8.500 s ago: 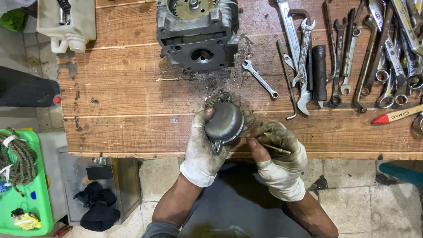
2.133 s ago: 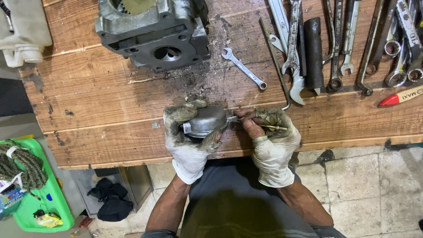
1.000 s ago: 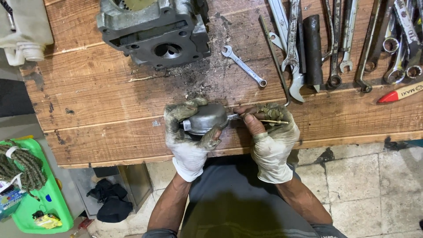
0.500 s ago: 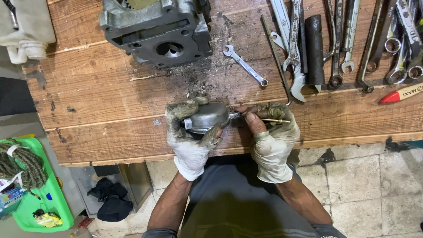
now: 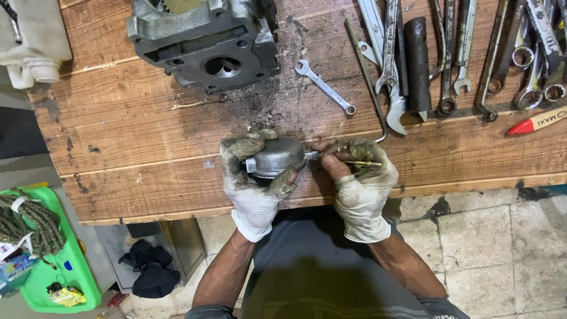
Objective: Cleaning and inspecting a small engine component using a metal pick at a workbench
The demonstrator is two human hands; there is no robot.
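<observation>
We see both hands in dirty white gloves working at the near edge of the wooden workbench [image 5: 147,147]. The left hand [image 5: 254,177] is wrapped around a round grey metal piston [image 5: 276,156], fingers curled over its top and thumb under it, a firm hold. The piston sits just above the bench's near edge, about mid-length, lying on its side with the crown toward the far edge.

The right hand [image 5: 357,177] is closed narrow on a thin scraper tool [image 5: 354,163], pinched between thumb and fingers; its metal tip touches the piston's right side. We cannot tell the exact kind of tool, the glove hides most of it.

Toward the far edge, left of centre, stands a grey engine cylinder block [image 5: 204,38] with a round bore facing us. Just right of it lies a small open-end spanner [image 5: 325,87], apart from the hands. Along the far right part of the bench lies a row of spanners [image 5: 472,53] and a dark cylindrical socket tube [image 5: 416,62], close together. A red-handled tool [image 5: 534,122] lies at the right edge. Black grime is spread on the wood between the block and the hands.

At the far left corner there is a white plastic container [image 5: 32,38]. On the floor to the left stands a green basket [image 5: 65,260] holding a coil of rope [image 5: 23,221].
</observation>
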